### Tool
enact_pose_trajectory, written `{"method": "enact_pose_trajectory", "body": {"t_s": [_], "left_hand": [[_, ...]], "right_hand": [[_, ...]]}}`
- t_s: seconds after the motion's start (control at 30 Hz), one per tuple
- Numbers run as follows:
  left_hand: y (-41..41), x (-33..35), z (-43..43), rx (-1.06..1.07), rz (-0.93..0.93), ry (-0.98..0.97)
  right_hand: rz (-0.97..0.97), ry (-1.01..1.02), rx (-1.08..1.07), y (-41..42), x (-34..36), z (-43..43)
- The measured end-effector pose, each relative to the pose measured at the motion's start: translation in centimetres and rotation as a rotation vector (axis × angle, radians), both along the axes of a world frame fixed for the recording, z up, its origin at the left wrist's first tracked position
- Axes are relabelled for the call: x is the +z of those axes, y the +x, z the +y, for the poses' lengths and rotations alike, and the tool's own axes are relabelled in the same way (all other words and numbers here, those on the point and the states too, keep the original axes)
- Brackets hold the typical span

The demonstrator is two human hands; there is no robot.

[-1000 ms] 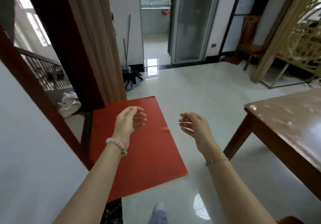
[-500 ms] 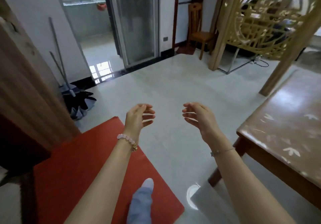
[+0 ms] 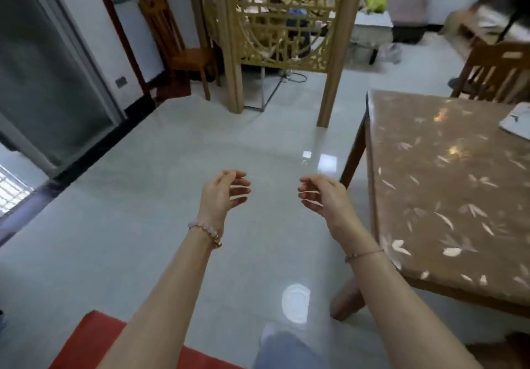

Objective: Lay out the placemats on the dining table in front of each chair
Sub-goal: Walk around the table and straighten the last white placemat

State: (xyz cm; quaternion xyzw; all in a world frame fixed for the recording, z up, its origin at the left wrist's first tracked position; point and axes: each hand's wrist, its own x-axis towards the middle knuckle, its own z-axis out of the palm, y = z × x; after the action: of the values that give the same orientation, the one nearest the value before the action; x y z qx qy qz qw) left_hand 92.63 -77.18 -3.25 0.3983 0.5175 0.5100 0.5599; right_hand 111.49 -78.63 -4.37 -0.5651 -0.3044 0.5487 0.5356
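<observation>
The dining table point(image 3: 447, 185) stands at the right, covered with a brown cloth printed with pale leaves. A white flat item point(image 3: 516, 122) lies at its far right edge; I cannot tell what it is. A wooden chair point(image 3: 496, 73) stands behind the table. My left hand point(image 3: 222, 196) and my right hand point(image 3: 324, 196) are held up over the floor to the left of the table, fingers curled and apart, both holding nothing. A red flat sheet point(image 3: 94, 343) shows at the bottom left, partly hidden by my left arm.
A gold lattice screen point(image 3: 275, 24) on posts stands ahead. Another wooden chair point(image 3: 177, 42) sits by the wall at the back left. A glass sliding door point(image 3: 46, 76) is at the left. Shiny pale floor tiles point(image 3: 160, 168) spread between them.
The view has swung right: the dining table now fills the right side and the red sheet has slid to the bottom left corner. Both hands stay raised and hold nothing.
</observation>
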Motion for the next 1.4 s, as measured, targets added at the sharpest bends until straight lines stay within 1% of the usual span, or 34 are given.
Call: {"method": "enact_pose_trajectory", "body": {"t_s": [0.17, 0.3, 0.43, 0.53, 0.7, 0.9, 1.0, 1.13, 1.23, 1.3, 1.4], "left_hand": [[3.1, -2.0, 12.8, -0.107, 0.013, -0.023], [6.7, -2.1, 25.1, -0.160, 0.037, -0.036], [11.2, -0.9, 37.2, -0.226, 0.035, -0.040], [14.5, -0.4, 44.7, -0.263, 0.037, -0.040], [20.1, -1.6, 56.4, -0.351, 0.036, -0.068], [29.5, -3.8, 72.3, -0.545, 0.042, -0.082], [34.9, -3.1, 79.7, -0.663, 0.051, -0.104], [42.6, -1.7, 87.4, -0.838, 0.078, -0.101], [48.1, -1.6, 91.0, -0.968, 0.098, -0.104], [51.9, -2.0, 93.1, -1.046, 0.108, -0.112], [57.5, -2.9, 95.5, -1.143, 0.124, -0.109]], "right_hand": [[0.019, -0.022, -0.138, 2.8, -2.0, 10.8], [0.045, -0.027, -0.216, 6.0, -2.9, 21.8], [0.052, -0.025, -0.277, 10.1, -2.1, 32.2], [0.021, -0.044, -0.299, 12.9, -1.6, 38.8], [0.021, -0.051, -0.380, 17.8, -2.1, 49.0], [0.018, -0.070, -0.558, 24.7, -4.2, 62.3], [0.037, -0.106, -0.700, 28.0, -4.0, 68.1], [0.055, -0.115, -0.835, 33.2, -2.6, 73.9], [0.108, -0.123, -0.976, 37.2, -2.4, 76.5], [0.114, -0.130, -1.087, 40.0, -2.8, 78.1], [0.116, -0.135, -1.187, 44.2, -3.7, 80.2]]}}
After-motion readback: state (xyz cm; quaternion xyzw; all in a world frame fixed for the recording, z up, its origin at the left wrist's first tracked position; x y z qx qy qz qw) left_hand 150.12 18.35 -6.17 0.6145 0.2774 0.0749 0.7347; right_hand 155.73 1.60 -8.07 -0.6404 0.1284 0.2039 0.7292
